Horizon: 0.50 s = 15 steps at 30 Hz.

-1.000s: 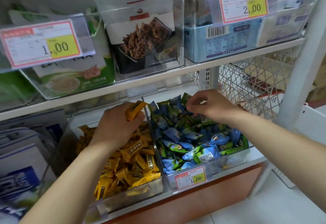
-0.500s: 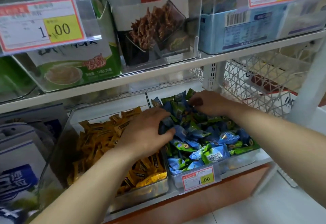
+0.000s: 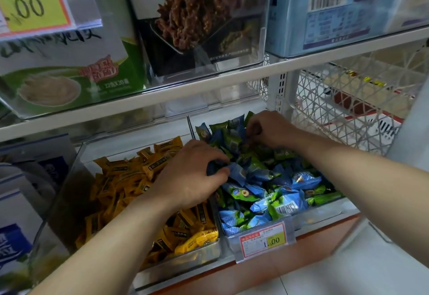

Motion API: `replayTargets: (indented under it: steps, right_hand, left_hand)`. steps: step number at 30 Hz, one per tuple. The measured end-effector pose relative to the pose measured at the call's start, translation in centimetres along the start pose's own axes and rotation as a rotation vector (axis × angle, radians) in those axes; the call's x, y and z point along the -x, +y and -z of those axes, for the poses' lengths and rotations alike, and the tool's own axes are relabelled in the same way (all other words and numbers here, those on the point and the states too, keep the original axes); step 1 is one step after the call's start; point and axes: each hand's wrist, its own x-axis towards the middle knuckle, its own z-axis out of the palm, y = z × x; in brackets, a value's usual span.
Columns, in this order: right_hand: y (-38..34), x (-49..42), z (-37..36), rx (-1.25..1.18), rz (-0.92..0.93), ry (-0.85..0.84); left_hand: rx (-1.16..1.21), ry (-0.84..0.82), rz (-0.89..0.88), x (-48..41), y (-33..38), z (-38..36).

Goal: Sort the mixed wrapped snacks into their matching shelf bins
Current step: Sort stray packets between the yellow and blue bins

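Two clear bins sit side by side on the lower shelf. The left bin holds yellow wrapped snacks. The right bin holds mixed blue and green wrapped snacks. My left hand reaches across the divider into the right bin, and its thumb and fingers pinch a blue wrapped snack. My right hand is at the back of the same bin, fingertips curled onto a green wrapped snack.
A 1.00 price tag hangs on the right bin's front. The upper shelf edge runs just above both hands and carries clear boxes of packaged food. A white lattice basket stands to the right, and blue-white cartons to the left.
My left hand held a yellow snack over the yellow bin, no longer has it, and moved right into the blue-green bin. My right hand stayed at the bin's back. The view moved closer.
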Motion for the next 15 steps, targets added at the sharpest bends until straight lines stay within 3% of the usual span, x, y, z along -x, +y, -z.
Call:
replayTargets:
  steps: [5,10,15]
  right_hand:
    - [-2.6,2.2,4.5,-0.165,0.016,0.038]
    - [-5.4,5.1,6.7,-0.713,0.029,-0.054]
    - [-5.5,5.3,5.5,-0.960,-0.029,-0.030]
  left_hand:
    - [0.106,0.104,0.055,-0.3,-0.1,0.1]
    - [0.235,0.324,0.048,-1.2,1.4,0.1]
    - [0.303,0.413,0.050,-1.9,2.0,-0.2]
